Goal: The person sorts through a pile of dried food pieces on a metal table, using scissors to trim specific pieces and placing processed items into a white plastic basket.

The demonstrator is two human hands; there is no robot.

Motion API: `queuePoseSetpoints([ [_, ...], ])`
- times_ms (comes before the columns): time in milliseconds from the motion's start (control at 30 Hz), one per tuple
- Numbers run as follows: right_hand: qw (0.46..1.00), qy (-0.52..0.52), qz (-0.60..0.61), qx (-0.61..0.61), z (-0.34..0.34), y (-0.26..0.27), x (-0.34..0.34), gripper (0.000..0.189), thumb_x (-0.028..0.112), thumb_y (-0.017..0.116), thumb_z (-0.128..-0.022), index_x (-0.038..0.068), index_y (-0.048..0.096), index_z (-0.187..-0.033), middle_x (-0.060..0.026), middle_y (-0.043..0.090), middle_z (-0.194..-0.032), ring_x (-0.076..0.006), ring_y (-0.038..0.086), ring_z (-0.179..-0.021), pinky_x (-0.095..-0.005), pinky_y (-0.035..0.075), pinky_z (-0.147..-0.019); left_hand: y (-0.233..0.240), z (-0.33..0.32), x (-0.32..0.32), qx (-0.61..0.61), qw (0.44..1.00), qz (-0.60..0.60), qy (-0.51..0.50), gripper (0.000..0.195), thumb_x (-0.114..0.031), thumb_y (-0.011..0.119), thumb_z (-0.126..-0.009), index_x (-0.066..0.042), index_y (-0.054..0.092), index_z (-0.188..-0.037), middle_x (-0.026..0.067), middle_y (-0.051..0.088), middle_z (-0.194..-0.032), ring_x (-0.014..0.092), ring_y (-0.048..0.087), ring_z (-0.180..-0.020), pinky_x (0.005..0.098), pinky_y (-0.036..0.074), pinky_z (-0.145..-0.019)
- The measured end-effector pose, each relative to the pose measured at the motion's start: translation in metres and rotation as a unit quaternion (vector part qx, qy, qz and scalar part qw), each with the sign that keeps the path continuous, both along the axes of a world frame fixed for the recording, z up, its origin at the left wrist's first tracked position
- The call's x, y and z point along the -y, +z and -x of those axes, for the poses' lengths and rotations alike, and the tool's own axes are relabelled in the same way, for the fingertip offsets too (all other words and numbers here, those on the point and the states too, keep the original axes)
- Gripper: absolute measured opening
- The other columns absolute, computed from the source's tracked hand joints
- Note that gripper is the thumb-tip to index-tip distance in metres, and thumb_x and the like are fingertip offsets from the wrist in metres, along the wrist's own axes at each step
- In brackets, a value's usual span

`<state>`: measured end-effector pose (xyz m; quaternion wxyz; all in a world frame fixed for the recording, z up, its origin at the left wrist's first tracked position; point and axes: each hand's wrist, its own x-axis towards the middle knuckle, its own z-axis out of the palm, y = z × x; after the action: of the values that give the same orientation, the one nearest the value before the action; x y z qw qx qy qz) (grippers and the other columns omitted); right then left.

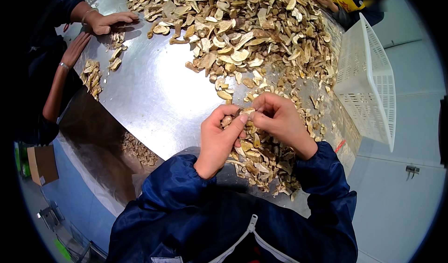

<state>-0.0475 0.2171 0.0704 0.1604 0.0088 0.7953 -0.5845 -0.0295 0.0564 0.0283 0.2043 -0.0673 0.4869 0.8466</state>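
Both my hands meet over the metal table, just above a pile of dried mushroom slices (259,158). Between thumb and fingers my left hand (221,133) grips a small pale mushroom slice (247,111). The fingers of my right hand (280,117) pinch the slice's other side and partly hide it. A rounded brown mushroom piece (226,121) shows inside the curl of my left fingers; whether it is held or lies behind them is unclear. Beyond my hands, a large heap of dried mushroom slices (241,35) covers the far part of the table.
A white perforated plastic basket (364,80) stands tilted at the right edge. At left, a co-worker's hands (101,23) rest on the shiny metal table (150,98) near small mushroom piles. A lined container (101,133) holds pieces below the table edge. Another person's hand (325,0) is at upper right.
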Motion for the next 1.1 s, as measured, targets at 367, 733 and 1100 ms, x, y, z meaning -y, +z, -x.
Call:
queuePoseSetpoints([
  [367,0.997,0.057,0.027,0.050,0.009,-0.002,-0.009,0.014,0.002,0.056,-0.079,0.000,0.057,-0.094,0.0004,0.058,-0.076,-0.0045,0.053,-0.066,-0.0202,0.044,-0.058,0.000,0.001,0.006,0.020,1.000,-0.014,0.012,0.017,-0.012,0.061,-0.087,-0.001,0.056,-0.099,0.0022,0.058,-0.076,0.005,0.054,-0.058,0.0177,0.041,-0.045],
  [733,0.916,0.097,-0.256,-0.295,0.066,-0.035,0.028,0.019,0.017,0.059,-0.079,0.003,0.063,-0.090,-0.0148,0.060,-0.082,-0.0345,0.057,-0.079,-0.0412,0.046,-0.070,0.007,0.002,0.038,0.144,0.972,-0.164,-0.090,0.027,-0.030,0.051,-0.092,-0.007,0.052,-0.104,0.0057,0.060,-0.092,0.016,0.063,-0.080,0.0193,0.053,-0.054],
  [1100,0.860,0.156,-0.296,-0.385,0.055,-0.034,0.013,0.016,0.011,0.059,-0.076,0.004,0.061,-0.090,-0.0118,0.056,-0.084,-0.0307,0.054,-0.080,-0.0409,0.044,-0.069,0.000,-0.003,0.034,0.136,0.959,-0.167,-0.183,0.028,-0.030,0.049,-0.092,-0.008,0.050,-0.109,0.0072,0.059,-0.102,0.017,0.062,-0.085,0.0223,0.054,-0.057],
])
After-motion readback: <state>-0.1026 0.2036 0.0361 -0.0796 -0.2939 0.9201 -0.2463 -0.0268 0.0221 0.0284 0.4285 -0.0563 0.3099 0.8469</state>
